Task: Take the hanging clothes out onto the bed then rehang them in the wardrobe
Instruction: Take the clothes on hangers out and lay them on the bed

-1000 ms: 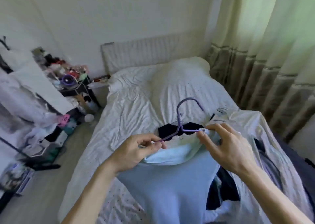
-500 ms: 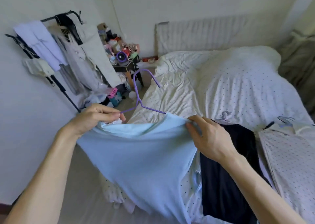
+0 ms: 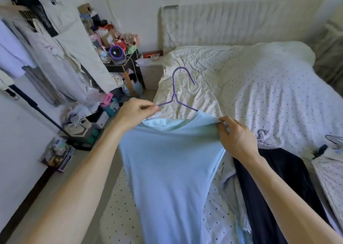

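A light blue garment [image 3: 170, 165] hangs from a purple wire hanger [image 3: 175, 93] above the left edge of the bed [image 3: 269, 87]. My left hand [image 3: 135, 112] pinches the hanger's left arm together with the garment's collar. My right hand [image 3: 235, 134] pinches the garment's right shoulder over the hanger's other arm. A dark navy garment [image 3: 278, 188] lies flat on the bed under my right forearm, with a pale hanger [image 3: 262, 138] at its top. A dotted white garment [image 3: 330, 171] lies at the right edge.
A black clothes rack [image 3: 35, 104] full of pale garments [image 3: 61, 45] stands at the left wall. A cluttered bedside table [image 3: 120, 65] with a purple fan [image 3: 116, 53] sits beside it. Bags and a box [image 3: 57, 153] crowd the floor between rack and bed.
The view swung left from the curtain toward the clothes rack. Both hands lifted the blue garment on its hanger off the bed pile and carried it left, uncovering the dark garment.
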Tool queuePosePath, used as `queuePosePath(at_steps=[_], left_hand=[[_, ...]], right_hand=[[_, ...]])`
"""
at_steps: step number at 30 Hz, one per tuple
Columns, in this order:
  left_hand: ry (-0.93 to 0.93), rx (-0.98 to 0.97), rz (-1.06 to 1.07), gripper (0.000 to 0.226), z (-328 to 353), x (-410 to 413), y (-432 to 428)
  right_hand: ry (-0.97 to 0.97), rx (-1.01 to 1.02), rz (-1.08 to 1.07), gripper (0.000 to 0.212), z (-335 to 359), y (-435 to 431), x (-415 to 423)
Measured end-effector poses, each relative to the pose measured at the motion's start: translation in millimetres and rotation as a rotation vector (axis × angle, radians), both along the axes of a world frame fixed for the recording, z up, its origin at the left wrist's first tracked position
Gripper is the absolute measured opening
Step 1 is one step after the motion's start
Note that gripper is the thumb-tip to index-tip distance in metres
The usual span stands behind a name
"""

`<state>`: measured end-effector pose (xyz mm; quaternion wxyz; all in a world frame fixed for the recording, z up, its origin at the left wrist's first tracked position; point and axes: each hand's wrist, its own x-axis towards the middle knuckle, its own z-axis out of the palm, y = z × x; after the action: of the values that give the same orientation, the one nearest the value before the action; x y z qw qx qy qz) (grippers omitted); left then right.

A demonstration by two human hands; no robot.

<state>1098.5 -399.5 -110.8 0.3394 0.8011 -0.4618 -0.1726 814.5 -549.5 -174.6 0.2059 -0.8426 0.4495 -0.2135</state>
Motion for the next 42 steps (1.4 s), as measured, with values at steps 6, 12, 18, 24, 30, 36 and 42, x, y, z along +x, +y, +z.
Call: queuePosePath(at_steps=[6, 12, 18, 24, 30, 36, 42], left_hand=[[0.005, 0.3, -0.093, 0.019, -160.4, 52.6, -71.9], [0.023, 0.457, -0.192, 0.019, -284.8, 76.6, -112.7], [-0.129, 0.23, -0.058, 0.016, -364.1, 128.8, -185.7], [-0.229, 0.188, 0.087, 0.032, -452.6, 149.4, -220.8], [-0.293, 0.434, -0.042, 0.059, -500.5, 81.0, -129.2], [-0.135, 0.897, -0.318, 0.069, -507.0, 7.4, 28.3], [-0.008, 1.269, -0.419, 0.063, -445.7, -22.8, 34.0]], right_hand=[[0.361, 0.306, -0.072, 0.029, -106.2, -45.8, 53.5], [0.512, 0.483, -0.156, 0.032, -189.3, -62.6, 74.5], [0.388, 0.433, -0.159, 0.044, -253.7, -92.3, 115.3], [0.646, 0.552, 0.002, 0.054, -340.0, -56.7, 117.8], [0.845, 0.68, 0.315, 0.067, -393.4, 21.3, 100.0], [0.969, 0.82, 0.354, 0.068, -396.5, 63.1, 87.9], [0.931, 0.921, 0.341, 0.049, -338.8, 63.1, 66.9]])
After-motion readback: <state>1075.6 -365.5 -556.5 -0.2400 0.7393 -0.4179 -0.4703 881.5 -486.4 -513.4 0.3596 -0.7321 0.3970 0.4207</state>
